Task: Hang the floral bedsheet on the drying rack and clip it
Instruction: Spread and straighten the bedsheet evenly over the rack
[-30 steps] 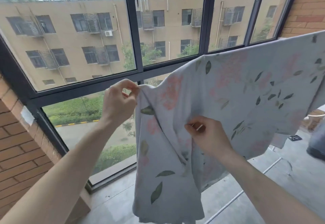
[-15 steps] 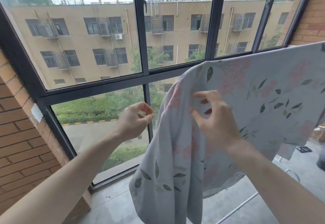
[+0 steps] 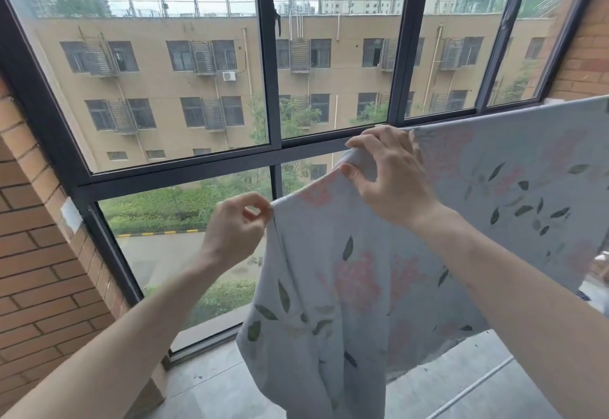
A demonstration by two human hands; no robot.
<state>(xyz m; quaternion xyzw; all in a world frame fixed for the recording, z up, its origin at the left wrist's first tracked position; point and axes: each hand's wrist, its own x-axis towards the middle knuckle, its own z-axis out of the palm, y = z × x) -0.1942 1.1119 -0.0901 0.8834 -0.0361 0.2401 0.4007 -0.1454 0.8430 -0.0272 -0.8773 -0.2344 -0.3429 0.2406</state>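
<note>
Left hand [image 3: 235,224] pinching floral bedsheet [image 3: 346,273] corner at 9 o'clock, right hand [image 3: 387,173] gripping its top edge; unclipped, likely to slide off if loosened.

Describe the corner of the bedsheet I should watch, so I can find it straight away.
Start at the big black-framed window and drop to the floral bedsheet draped in front of it. Follow its top edge left to the end. That corner is the only part pinched by the left hand; the right hand grips higher up.
</note>
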